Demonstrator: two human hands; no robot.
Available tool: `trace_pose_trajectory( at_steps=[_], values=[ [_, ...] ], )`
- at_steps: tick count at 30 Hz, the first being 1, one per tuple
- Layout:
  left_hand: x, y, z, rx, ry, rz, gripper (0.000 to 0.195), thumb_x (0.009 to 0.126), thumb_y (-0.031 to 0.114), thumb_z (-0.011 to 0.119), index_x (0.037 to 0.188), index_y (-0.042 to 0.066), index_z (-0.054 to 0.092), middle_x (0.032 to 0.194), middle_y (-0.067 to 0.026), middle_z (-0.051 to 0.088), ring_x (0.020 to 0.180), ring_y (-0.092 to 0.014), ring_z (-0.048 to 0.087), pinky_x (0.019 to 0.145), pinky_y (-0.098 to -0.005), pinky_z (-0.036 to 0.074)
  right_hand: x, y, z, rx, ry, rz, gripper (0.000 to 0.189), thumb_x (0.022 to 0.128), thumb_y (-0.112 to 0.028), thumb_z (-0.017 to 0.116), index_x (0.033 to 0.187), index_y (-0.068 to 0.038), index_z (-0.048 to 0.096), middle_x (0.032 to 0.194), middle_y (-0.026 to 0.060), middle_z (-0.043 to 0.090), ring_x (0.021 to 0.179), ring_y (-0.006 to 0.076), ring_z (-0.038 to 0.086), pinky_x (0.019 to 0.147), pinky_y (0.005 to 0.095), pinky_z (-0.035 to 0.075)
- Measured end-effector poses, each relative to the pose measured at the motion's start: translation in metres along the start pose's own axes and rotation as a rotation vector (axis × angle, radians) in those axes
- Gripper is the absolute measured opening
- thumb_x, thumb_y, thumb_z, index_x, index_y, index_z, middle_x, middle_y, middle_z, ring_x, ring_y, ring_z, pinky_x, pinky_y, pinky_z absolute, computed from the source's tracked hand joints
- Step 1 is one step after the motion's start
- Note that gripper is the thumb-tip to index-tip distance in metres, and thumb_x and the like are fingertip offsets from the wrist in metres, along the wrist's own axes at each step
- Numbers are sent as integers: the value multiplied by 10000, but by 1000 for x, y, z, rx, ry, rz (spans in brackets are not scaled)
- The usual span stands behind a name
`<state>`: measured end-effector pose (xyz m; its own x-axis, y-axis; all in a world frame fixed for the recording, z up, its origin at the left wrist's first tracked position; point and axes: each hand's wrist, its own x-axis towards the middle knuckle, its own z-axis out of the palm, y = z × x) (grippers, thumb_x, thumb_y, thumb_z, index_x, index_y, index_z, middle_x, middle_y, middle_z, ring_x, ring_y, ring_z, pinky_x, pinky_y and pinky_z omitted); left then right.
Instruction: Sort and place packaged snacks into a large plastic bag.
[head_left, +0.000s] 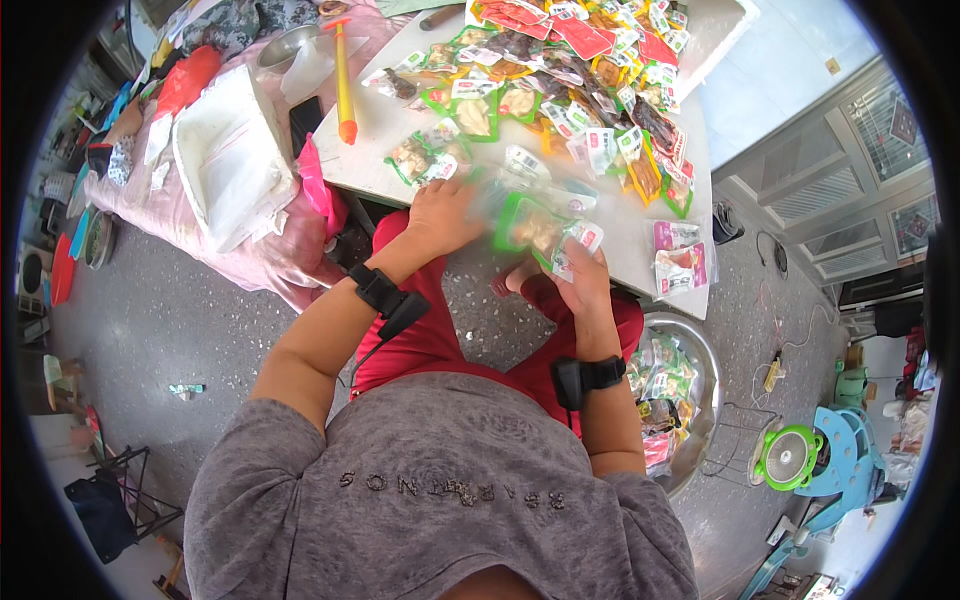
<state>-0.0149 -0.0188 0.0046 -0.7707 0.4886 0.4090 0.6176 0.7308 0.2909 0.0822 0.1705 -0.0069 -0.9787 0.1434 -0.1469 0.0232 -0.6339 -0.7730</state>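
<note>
My right hand (587, 277) grips a green-edged food packet (536, 229) over the near edge of the white table (375, 161); the packet is blurred. A clear plastic bag (484, 196), also blurred, lies between the hands. My left hand (444, 217) is at that bag's left side; whether its fingers hold the film cannot be told. Just beyond my left hand lie small green-edged packets (412, 157). A large pile of sealed food packets (570, 82) covers the far part of the table. A clear bag with pink-and-white packets (679, 262) lies at the right corner.
A metal basin (709, 420) with packets stands on the floor at my right. On the pink cloth at left are a white foam box (232, 150), a metal bowl (285, 49) and a dark phone (305, 120). A yellow hand pump (343, 82) lies on the table's left side.
</note>
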Motion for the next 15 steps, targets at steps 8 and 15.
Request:
trace_pose_trajectory(
  at_steps=[8, 15],
  values=[
    [3, -7, 4, 113, -336, -105, 282, 627, 200, 512, 866, 53, 494, 890, -119, 489, 851, -282, 448, 702, -360, 386, 0, 8, 13, 58, 94, 12, 182, 754, -83, 428, 927, -28, 427, 804, 86, 525, 645, 174, 539, 479, 281, 455],
    [-7, 10, 6, -1007, -168, -406, 235, 678, 134, 528, 890, 43, 484, 834, -48, 514, 764, -160, 492, 672, -280, 394, -3, 5, 24, 48, 81, 5, 171, 731, -68, 442, 900, -42, 435, 732, 69, 525, 525, 153, 517, 314, 232, 377]
  ],
)
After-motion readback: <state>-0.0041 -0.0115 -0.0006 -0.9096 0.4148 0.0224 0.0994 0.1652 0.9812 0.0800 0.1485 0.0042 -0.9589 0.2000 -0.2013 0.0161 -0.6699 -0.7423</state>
